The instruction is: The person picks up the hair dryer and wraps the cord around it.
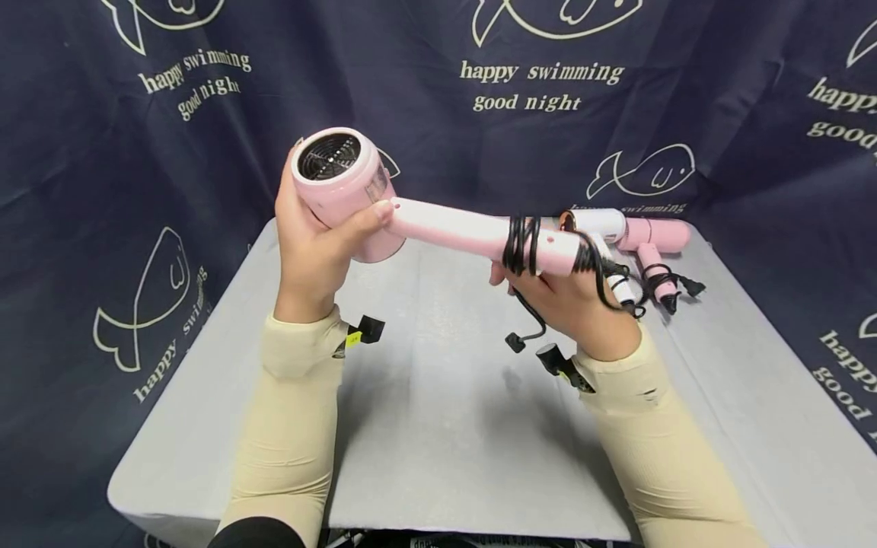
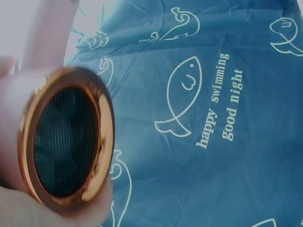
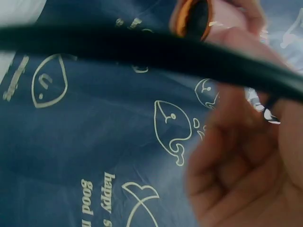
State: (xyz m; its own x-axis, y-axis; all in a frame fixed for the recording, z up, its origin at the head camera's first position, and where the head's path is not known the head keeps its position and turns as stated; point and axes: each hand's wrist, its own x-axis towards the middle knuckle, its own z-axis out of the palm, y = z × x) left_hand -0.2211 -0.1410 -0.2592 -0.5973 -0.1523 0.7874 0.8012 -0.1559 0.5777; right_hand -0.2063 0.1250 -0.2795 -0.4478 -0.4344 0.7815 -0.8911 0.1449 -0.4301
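Both hands hold a pink hair dryer (image 1: 448,227) raised above the table. My left hand (image 1: 308,251) grips its round barrel, with the thumb near where the handle joins. A dark intake grille faces up in the head view. The barrel's gold-rimmed end (image 2: 106,123) fills the left side of the left wrist view. My right hand (image 1: 575,308) holds the handle's far end from below; its fingers are partly hidden there and look curled in the right wrist view. A black cord (image 1: 524,243) wraps that end, and its plug (image 1: 515,342) dangles beneath.
More hair dryers, a white-barrelled one (image 1: 599,223) and a pink one (image 1: 661,236), lie at the table's back right with wrapped black cords. The grey-white table (image 1: 438,457) spreads below my arms. Dark blue curtains (image 1: 425,84) with fish prints stand behind and at the sides.
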